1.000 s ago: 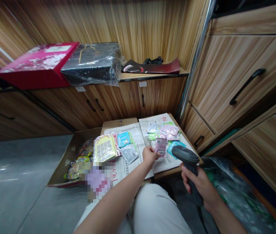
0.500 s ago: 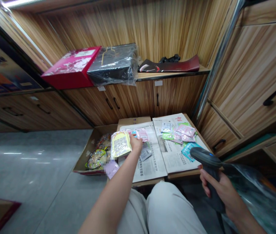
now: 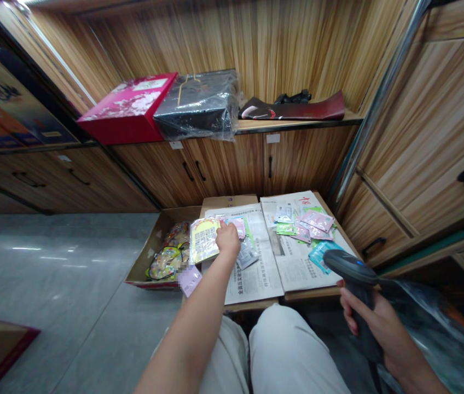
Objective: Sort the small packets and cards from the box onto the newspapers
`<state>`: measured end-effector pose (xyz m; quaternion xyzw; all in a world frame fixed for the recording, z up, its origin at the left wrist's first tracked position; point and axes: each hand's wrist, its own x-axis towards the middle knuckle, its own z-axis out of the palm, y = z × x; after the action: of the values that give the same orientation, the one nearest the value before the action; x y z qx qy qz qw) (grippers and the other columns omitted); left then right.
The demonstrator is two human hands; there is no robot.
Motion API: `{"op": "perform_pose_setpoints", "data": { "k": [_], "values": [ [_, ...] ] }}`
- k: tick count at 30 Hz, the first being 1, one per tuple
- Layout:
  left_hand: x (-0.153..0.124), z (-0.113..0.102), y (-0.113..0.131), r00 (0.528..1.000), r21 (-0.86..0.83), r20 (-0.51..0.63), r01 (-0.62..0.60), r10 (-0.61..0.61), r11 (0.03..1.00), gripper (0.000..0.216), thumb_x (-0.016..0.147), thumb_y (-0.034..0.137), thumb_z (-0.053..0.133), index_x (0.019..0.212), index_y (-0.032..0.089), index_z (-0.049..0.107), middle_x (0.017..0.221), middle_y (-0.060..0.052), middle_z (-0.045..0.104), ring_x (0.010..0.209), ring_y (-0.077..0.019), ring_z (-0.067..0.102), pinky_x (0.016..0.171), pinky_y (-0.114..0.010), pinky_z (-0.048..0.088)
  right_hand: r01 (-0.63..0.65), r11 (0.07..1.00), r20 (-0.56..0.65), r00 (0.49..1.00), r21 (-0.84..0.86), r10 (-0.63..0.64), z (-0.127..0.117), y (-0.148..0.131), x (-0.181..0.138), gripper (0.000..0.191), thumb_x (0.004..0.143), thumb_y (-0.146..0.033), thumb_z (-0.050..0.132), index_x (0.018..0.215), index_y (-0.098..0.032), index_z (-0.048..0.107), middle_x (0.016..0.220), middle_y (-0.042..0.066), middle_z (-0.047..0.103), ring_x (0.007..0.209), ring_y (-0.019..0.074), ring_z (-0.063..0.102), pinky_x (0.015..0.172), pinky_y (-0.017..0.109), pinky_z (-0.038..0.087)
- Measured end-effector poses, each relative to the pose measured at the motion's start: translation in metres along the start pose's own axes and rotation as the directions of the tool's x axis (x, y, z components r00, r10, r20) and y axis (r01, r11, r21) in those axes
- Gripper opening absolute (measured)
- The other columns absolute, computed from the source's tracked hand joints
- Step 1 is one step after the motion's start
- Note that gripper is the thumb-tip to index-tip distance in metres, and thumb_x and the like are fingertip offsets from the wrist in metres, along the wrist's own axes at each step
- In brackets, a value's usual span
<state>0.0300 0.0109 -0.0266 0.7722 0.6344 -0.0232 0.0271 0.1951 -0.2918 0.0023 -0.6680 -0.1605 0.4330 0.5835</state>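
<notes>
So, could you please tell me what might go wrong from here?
The left hand is right beside the yellow-fronted packet, so a nudge might send it into the open carton. The lilac packet appears close to the left forearm, which might brush it. The right hand holds the scanner by the teal packet; lowering it might disturb that packet, though their gap is unclear.

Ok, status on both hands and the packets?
Right hand holds scanner. Left hand at pink packet, grip unclear. Yellow packet close beside left hand.
</notes>
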Motion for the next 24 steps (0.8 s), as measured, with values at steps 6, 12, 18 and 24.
{"op": "perform_pose_setpoints", "data": {
  "k": [6, 12, 18, 24],
  "values": [
    [-0.006, 0.011, 0.003, 0.958, -0.010, 0.114, -0.263, 0.262, 0.965, 0.028, 0.090, 0.021, 0.049, 0.116, 0.019, 0.059, 0.126, -0.014, 0.054, 0.121, -0.0254, 0.048, 0.100, -0.036, 0.040, -0.007, 1.000, 0.008, 1.000, 0.004, 0.007, -0.003, 0.003, 0.002, 0.052, 0.071, -0.057, 0.076, 0.098, -0.018, 0.057, 0.055, -0.008, 0.054, 0.040, 0.0093, 0.047, 0.038, 0.021, 0.037],
    [-0.008, 0.022, 0.005, 0.965, -0.110, 0.120, -0.221, 0.234, 0.969, 0.042, 0.088, 0.028, 0.057, 0.128, 0.016, 0.050, 0.140, -0.020, 0.044, 0.132, -0.0299, 0.041, 0.106, -0.041, 0.035, 0.003, 1.000, -0.006, 1.000, 0.001, -0.003, -0.001, 0.001, 0.000, 0.049, 0.072, -0.055, 0.076, 0.098, -0.018, 0.057, 0.055, -0.008, 0.054, 0.040, 0.0091, 0.046, 0.038, 0.021, 0.037],
    [-0.014, 0.016, 0.028, 0.973, -0.148, 0.039, -0.219, 0.227, 0.965, 0.032, 0.087, 0.025, 0.059, 0.117, 0.014, 0.056, 0.133, -0.021, 0.049, 0.128, -0.0317, 0.043, 0.104, -0.042, 0.036, 0.023, 0.999, -0.054, 0.998, 0.027, -0.021, 0.002, -0.001, 0.000, 0.051, 0.068, -0.056, 0.078, 0.095, -0.016, 0.060, 0.052, -0.008, 0.053, 0.037, 0.0079, 0.045, 0.035, 0.020, 0.036],
    [-0.014, 0.028, 0.076, 0.908, -0.198, 0.034, -0.403, 0.418, 0.893, 0.021, 0.091, 0.023, 0.050, 0.106, 0.016, 0.063, 0.117, -0.014, 0.058, 0.116, -0.0253, 0.050, 0.099, -0.035, 0.040, -0.009, 1.000, -0.030, 1.000, -0.009, 0.008, -0.013, 0.009, 0.010, 0.054, 0.068, -0.057, 0.077, 0.099, -0.018, 0.058, 0.054, -0.008, 0.053, 0.039, 0.0097, 0.047, 0.036, 0.022, 0.039]
  ]
}}
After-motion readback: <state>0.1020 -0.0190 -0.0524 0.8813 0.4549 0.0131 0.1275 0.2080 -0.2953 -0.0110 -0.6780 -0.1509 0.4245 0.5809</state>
